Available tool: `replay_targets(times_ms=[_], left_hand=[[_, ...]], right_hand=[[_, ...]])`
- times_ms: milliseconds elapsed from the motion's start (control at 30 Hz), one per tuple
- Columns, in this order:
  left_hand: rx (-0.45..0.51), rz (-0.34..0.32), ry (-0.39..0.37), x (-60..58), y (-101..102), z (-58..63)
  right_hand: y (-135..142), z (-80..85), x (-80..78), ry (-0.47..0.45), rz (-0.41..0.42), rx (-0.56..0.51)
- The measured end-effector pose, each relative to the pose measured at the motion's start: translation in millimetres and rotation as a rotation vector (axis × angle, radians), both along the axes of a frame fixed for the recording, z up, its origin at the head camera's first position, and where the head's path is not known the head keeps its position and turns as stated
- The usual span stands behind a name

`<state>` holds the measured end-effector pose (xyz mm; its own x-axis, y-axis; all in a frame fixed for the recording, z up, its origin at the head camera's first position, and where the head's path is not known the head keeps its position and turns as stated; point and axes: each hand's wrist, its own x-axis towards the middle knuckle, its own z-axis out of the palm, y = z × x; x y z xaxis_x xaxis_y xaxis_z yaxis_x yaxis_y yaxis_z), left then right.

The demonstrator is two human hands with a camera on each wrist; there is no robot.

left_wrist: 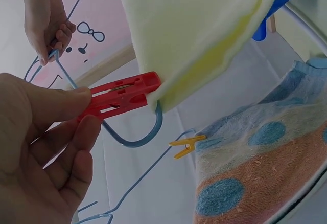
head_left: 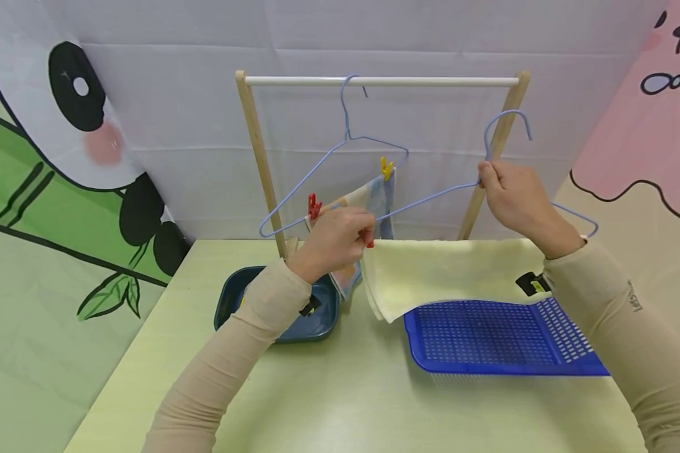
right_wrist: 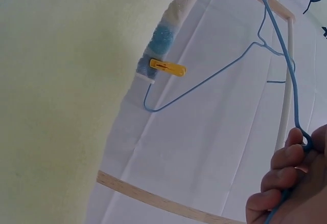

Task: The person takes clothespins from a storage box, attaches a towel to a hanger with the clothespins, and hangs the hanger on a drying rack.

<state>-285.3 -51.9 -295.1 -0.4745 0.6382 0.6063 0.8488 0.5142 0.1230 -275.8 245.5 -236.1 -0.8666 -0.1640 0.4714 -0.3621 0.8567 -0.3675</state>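
While a blue hanger (head_left: 453, 188) is being held by the curled fingers of the right hand (head_left: 512, 195), a red clip (left_wrist: 113, 100) is being pinched by the left hand (head_left: 340, 239) at a corner of the yellow cloth (head_left: 459, 270). Clipping is probably being done; letting go is likely being needed next. Two hangers (head_left: 306, 180), two cloths (head_left: 374, 195) and three clips (head_left: 386, 168) are being seen.

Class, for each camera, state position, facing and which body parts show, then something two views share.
Head: on the head, facing forward and down at the rack and pale cloth; left grip, right grip, both sleeves show.
Left wrist: on that wrist, facing the red clip; both grips show.
Right wrist: on that wrist, facing past the pale cloth toward the rack; right grip shows.
Both wrist views share the yellow clip.
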Motion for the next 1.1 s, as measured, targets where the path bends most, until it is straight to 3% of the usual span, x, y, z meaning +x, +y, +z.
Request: replay_targets(times_ms=[200, 500, 1000, 1100], left_hand=[[-0.054, -0.001, -0.043, -1.7, 0, 0.5], [-0.012, -0.009, -0.098, -5.3, 0, -1.3], [0.03, -0.003, -0.034, -10.4, -8, -6.9], [0.029, -0.007, -0.06, -10.4, -12, -9.3]], right_hand=[[-1, 0.6, -0.3, -0.003, -0.001, 0.005], [1, -2.2, -3.5, -0.006, -0.007, 0.015], [4, -2.8, -7.5, -0.065, -0.003, 0.009], [4, -3.5, -7.8, -0.063, -0.007, 0.009]])
